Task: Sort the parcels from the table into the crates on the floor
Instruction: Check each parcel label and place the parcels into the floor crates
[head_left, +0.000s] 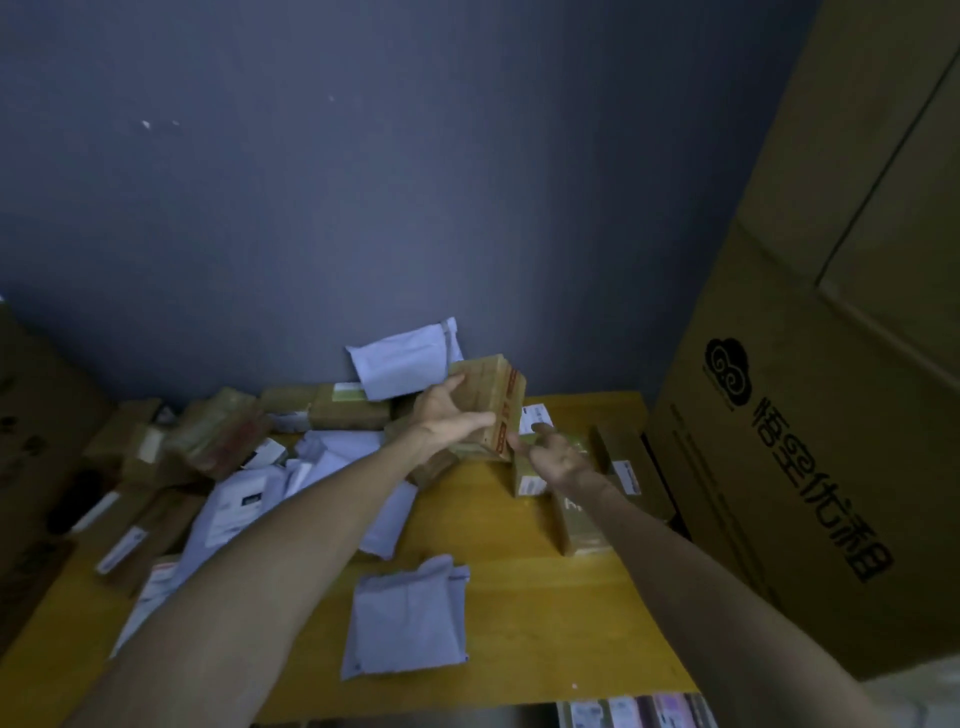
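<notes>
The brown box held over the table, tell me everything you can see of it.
The brown cardboard box is small, taped glossy, with red-printed tape down one edge. It is held tilted above the yellow table. The left hand grips it, thumb on top, fingers across the near face. The right hand reaches its lower corner with its fingertips; whether they touch is unclear.

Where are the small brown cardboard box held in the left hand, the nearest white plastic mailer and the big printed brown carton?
Small brown cardboard box (493, 384): head view, upper face.
White plastic mailer (410, 618): head view, its middle.
Big printed brown carton (769, 312): head view, plain side.
</notes>
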